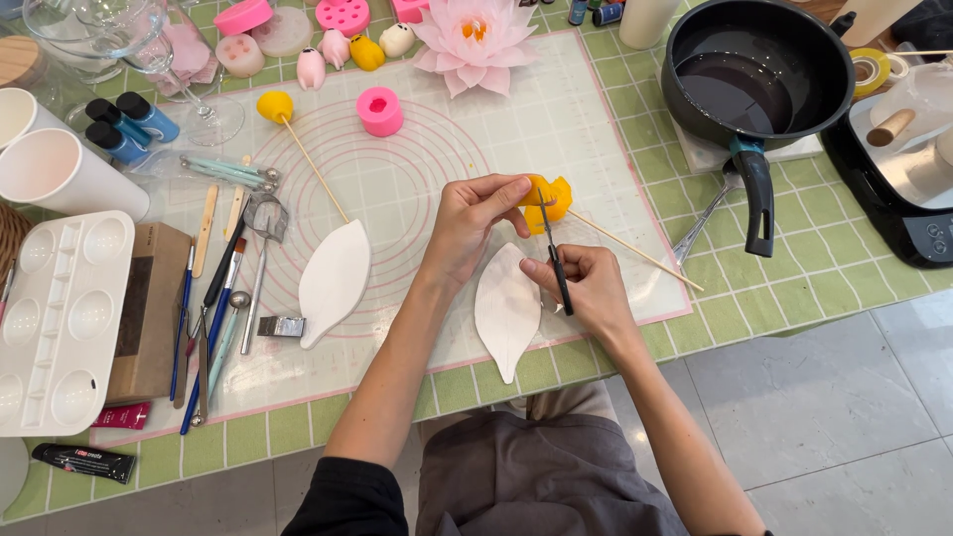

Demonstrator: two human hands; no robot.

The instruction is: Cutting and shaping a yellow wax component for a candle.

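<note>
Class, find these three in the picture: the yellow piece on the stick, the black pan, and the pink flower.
yellow piece (548, 201), head view, on its orange-yellow side.
black pan (695, 35), head view, on its inner wall.
pink flower (475, 32), head view, on its centre.

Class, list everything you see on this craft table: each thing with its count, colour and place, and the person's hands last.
Yellow flower piece on a wooden stick: one, yellow, mat centre, in left grip.
Small black-handled scissors: one, in right grip, blades at the flower piece.
White leaf-shaped moulds: two, white, on the mat.
Yellow ball on a stick: one, upper mat.
Round pink silicone mould: one, upper mat.
Pink lotus flower: one, top centre.
Black pan: one, top right.
White paint palette: one, far left.
Brushes and modelling tools: several, left of mat.
White cups: two, left edge.
Left hand; right hand.
</note>
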